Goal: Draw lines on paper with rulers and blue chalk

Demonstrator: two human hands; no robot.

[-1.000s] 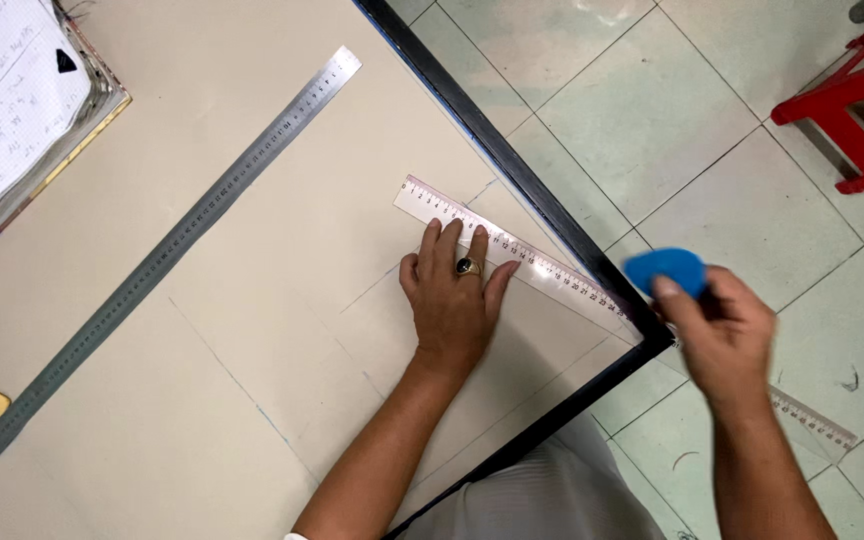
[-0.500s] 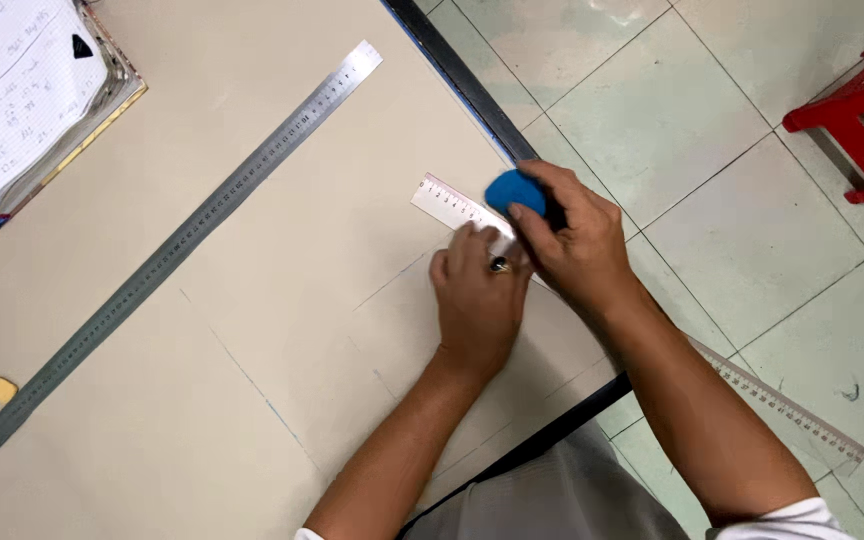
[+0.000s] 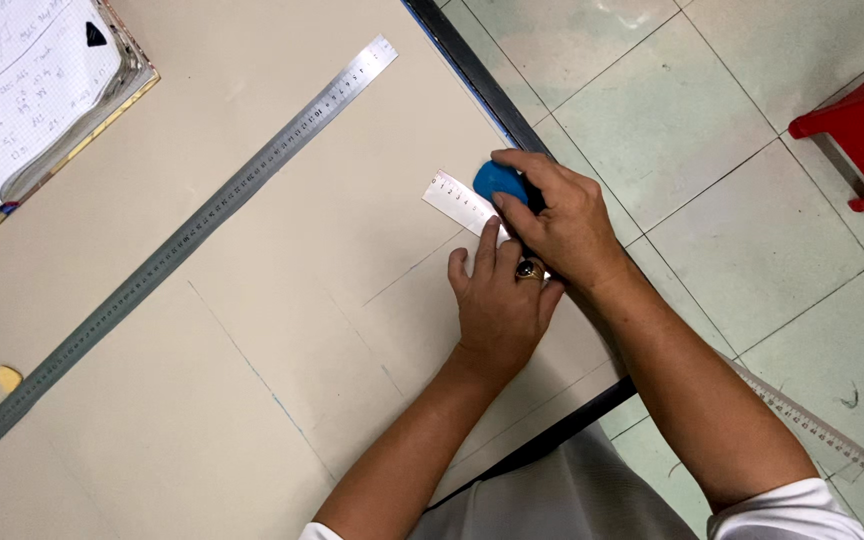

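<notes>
My left hand [image 3: 500, 305] lies flat, fingers spread, pressing a short clear ruler [image 3: 457, 200] onto beige fabric [image 3: 282, 300] spread over the table. It wears a ring with a dark stone. My right hand [image 3: 564, 222] crosses just above the left and is shut on a blue piece of tailor's chalk [image 3: 499, 181], held at the ruler's far end near the table's black edge [image 3: 472, 75]. The ruler's other end [image 3: 812, 430] sticks out past the table, over the floor. Thin chalk lines cross the fabric.
A long steel ruler [image 3: 182, 240] lies diagonally across the fabric. An open notebook [image 3: 22, 95] sits at the top left. A small yellow chalk piece [image 3: 9, 379] rests near the left edge. A red stool [image 3: 857, 125] stands on the tiled floor at right.
My right hand came in from beyond the table corner, carrying the blue chalk up to the ruler's far end. The left hand stayed pressed on the ruler.
</notes>
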